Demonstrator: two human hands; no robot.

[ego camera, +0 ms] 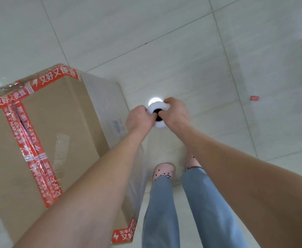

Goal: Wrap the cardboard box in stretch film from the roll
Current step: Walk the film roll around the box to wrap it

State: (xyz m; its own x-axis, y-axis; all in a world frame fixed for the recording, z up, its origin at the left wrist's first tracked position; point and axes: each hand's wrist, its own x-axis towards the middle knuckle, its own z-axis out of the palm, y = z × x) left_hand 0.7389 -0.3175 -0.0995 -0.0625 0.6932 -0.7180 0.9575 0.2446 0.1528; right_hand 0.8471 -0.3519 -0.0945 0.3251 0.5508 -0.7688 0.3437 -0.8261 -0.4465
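A large brown cardboard box (57,126) sealed with red printed tape stands on the floor at the left. Clear stretch film covers its right side (107,101) and runs from there toward the roll. I look down the end of the white film roll (158,114), which is held upright in front of me, to the right of the box. My left hand (140,119) grips the roll's left rim. My right hand (177,113) grips its right rim, thumb at the dark core hole.
Pale floor tiles (182,51) spread all around. My legs in blue jeans (164,203) and pink slippers (163,171) stand right of the box. A small red object (254,98) lies on the floor at the right.
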